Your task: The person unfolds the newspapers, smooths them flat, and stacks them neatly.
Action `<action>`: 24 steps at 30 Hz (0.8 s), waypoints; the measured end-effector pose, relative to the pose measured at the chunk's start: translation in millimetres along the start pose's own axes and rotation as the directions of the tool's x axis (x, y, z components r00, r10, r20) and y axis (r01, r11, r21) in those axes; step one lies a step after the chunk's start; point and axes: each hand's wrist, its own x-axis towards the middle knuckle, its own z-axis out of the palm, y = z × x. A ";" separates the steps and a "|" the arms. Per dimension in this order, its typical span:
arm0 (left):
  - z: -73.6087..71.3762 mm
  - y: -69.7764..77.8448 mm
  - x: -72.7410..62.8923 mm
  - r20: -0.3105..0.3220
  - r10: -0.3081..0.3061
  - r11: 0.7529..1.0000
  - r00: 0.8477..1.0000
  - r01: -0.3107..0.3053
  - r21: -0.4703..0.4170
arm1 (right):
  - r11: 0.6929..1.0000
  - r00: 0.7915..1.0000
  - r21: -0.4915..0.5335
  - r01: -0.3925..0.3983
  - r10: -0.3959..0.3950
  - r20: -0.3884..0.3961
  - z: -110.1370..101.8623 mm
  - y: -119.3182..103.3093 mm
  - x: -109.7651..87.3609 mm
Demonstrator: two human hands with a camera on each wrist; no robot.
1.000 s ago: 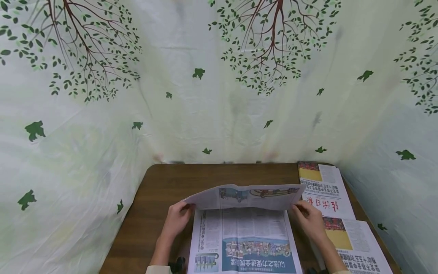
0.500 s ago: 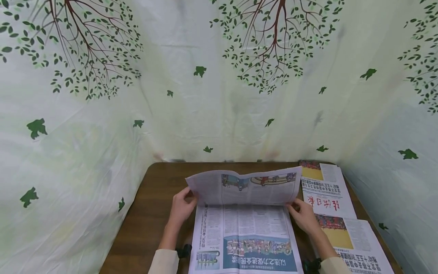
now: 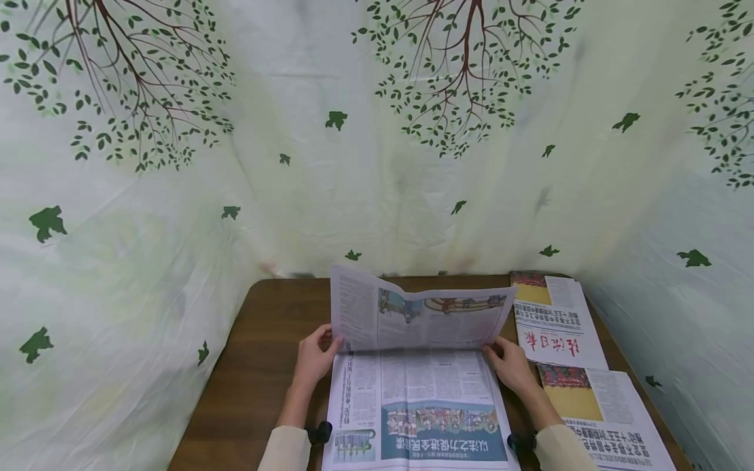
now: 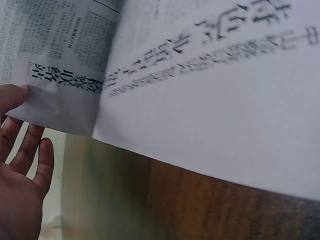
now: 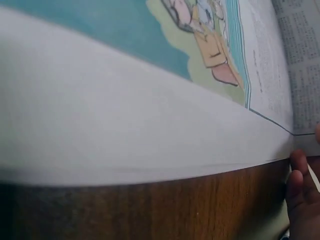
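A newspaper (image 3: 436, 379) lies on the brown table in front of me, its far part folded up so that a flap stands raised and leans back. My left hand (image 3: 315, 356) pinches the left edge of that flap near the fold. In the left wrist view the thumb of the left hand (image 4: 22, 170) lies on the printed side, with fingers behind the sheet. On the opposite edge, my right hand (image 3: 511, 366) pinches the paper by the fold. The right wrist view shows the right hand (image 5: 304, 195) at the corner where the page bends upward, partly cut off by the frame.
Two more newspapers lie at the right: one at the far corner (image 3: 559, 327), one nearer (image 3: 609, 415) overlapping its lower end. The wooden table (image 3: 259, 366) shows left of my arm. A pale cloth (image 3: 400, 196) with printed trees and leaves hangs behind and around it.
The flap has risen from lying low and forward to standing more upright, its left corner highest. My right hand has shifted left along with the edge; both hands keep their hold.
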 end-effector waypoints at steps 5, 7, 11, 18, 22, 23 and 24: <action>1.2 -12.9 -5.0 0.054 -0.108 0.994 0.993 0.108 0.006 | 0.999 1.000 -0.031 -0.019 0.019 0.004 3.3 0.7 5.9; 1.8 -16.8 -7.0 0.078 -0.139 0.990 0.987 0.139 -0.004 | 0.999 1.000 -0.046 -0.020 0.020 0.009 4.1 1.5 8.1; 4.4 -21.2 -9.6 0.063 -0.129 0.991 0.990 0.131 -0.029 | 0.997 0.999 -0.058 -0.042 0.043 0.021 3.5 3.2 7.8; 8.6 -24.9 -8.7 -0.027 -0.093 0.995 0.995 0.093 -0.020 | 0.996 0.997 -0.041 -0.076 0.077 0.028 4.6 7.1 8.1; 8.6 -23.3 -7.6 -0.053 -0.119 0.993 0.991 0.119 0.008 | 0.997 0.998 -0.040 -0.068 0.069 0.012 5.8 7.5 9.8; 8.6 -22.7 -7.3 -0.053 -0.127 0.992 0.990 0.128 0.013 | 0.997 0.998 -0.043 -0.067 0.068 0.012 6.0 7.5 10.1; 8.7 -22.4 -6.7 -0.053 -0.134 0.991 0.989 0.136 0.018 | 0.997 0.998 -0.043 -0.067 0.067 0.011 6.1 7.2 10.2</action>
